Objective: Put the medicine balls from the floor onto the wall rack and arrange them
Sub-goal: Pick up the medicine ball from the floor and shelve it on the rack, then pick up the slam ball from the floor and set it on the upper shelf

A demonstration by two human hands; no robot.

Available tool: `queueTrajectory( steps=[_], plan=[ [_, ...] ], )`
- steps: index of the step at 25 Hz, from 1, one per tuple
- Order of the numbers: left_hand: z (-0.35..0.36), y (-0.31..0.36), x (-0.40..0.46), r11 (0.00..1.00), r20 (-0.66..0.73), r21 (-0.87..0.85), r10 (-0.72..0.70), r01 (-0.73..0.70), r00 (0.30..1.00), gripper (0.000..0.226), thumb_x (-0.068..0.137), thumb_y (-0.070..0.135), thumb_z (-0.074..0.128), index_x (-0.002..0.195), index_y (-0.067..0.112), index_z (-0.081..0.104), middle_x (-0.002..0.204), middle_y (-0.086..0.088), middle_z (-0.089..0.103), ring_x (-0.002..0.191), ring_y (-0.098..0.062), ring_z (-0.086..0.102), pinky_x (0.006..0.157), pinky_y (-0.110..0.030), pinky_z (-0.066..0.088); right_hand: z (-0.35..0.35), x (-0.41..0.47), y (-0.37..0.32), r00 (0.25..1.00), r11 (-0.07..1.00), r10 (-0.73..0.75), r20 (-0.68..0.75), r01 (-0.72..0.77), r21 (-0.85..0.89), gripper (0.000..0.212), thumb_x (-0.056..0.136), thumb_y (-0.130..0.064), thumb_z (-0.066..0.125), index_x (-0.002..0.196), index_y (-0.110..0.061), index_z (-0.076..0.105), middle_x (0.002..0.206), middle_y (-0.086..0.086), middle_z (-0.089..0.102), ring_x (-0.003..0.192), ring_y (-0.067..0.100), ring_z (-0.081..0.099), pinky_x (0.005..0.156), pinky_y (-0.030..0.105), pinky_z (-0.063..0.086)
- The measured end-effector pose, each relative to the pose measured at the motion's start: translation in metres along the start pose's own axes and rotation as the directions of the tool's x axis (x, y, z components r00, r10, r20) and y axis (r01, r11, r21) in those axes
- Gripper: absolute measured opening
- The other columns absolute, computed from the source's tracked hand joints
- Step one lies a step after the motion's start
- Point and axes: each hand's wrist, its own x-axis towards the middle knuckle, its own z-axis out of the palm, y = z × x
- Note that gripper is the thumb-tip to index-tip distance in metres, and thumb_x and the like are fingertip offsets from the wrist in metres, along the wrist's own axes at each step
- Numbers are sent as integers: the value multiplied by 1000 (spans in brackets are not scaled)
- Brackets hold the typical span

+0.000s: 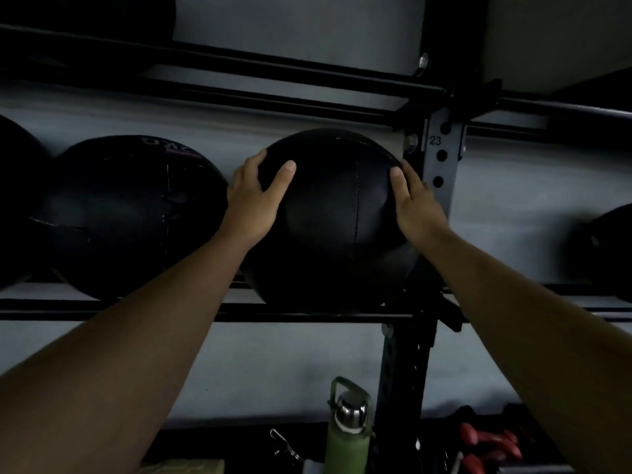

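Here I see the wall rack (307, 316) with open rail between the neighbouring ball (130, 213) and the upright post (441, 159). The black stitched medicine ball (335, 217) sits on that rail beside the post. My left hand (254, 196) and right hand (415, 203), fingers spread, press its sides.

Black medicine balls on the wall rack's middle rails

The stitched black medicine ball (337, 220) sits on the wall rack (307, 316), resting on its horizontal rails just beside the perforated upright post. A larger black medicine ball with faint purple lettering (133, 217) rests to its left, close but apart. Another ball at the left edge (17, 200) touches that one, and a fourth ball at the right edge (608, 248) lies well apart beyond the post.
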Motion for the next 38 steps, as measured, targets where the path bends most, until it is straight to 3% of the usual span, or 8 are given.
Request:
queueTrajectory(
  steps=[3,7,11,14,17,24,31,38],
  plan=[
    [-9,-1,-21,993,100,112,16,-28,995,79,102,69,39,169,36,13,179,-2,10,164,-33,9,129,-58,16,-7,-31,1,999,996,46,16,-45,-82,63,109,-55,28,168,-37,15,175,9,25,159,34,27,129,50,26],
    [-16,-43,-89,947,162,212,211,-243,964,83,105,55,49,170,25,7,179,-13,0,164,-36,6,128,-54,17,-6,-108,17,989,976,148,3,-146,-159,56,107,-46,46,160,-32,38,154,13,56,136,34,59,111,44,48],
    [-10,-103,-194,919,416,181,252,-351,874,66,101,47,52,159,18,43,174,-14,26,158,-33,27,123,-44,26,-1,-228,46,942,904,336,2,-323,-279,41,102,-34,58,142,-23,61,127,14,74,118,35,69,84,28,45],
    [4,-132,-299,932,791,129,110,-339,602,49,95,37,61,135,10,68,141,-13,66,132,-35,62,108,-42,47,-7,-362,78,859,781,508,60,-430,-453,36,99,-28,59,133,-23,68,122,16,76,115,38,70,82,35,49],
    [8,-142,-410,936,985,104,-49,-336,168,35,98,27,69,131,16,71,135,-7,71,127,-27,65,107,-36,47,-20,-509,86,648,594,749,134,-570,-568,25,99,-28,53,117,-27,71,122,15,74,112,38,71,89,40,56],
    [-32,-95,-665,898,823,-21,-234,-440,-517,32,104,45,57,131,29,66,127,6,70,111,-16,66,99,-40,56,-68,-851,-6,66,43,998,-19,-810,-585,35,104,-28,43,123,-16,70,134,20,68,121,41,66,91,39,52],
    [-127,35,-868,826,483,-396,-184,-401,-856,38,106,43,53,142,31,59,134,5,67,114,-14,64,100,-38,55,-119,-1096,-173,-313,-386,914,-258,-866,-317,33,106,-31,43,125,-20,68,125,13,71,104,34,67,82,39,52],
    [-156,84,-995,730,404,-566,-160,-384,-901,39,106,44,52,141,29,59,135,1,66,115,-19,64,101,-43,54,-126,-1207,-207,-456,-512,849,-268,-835,-203,36,106,-37,44,128,-19,66,126,12,71,113,35,69,85,41,53]
  ],
)
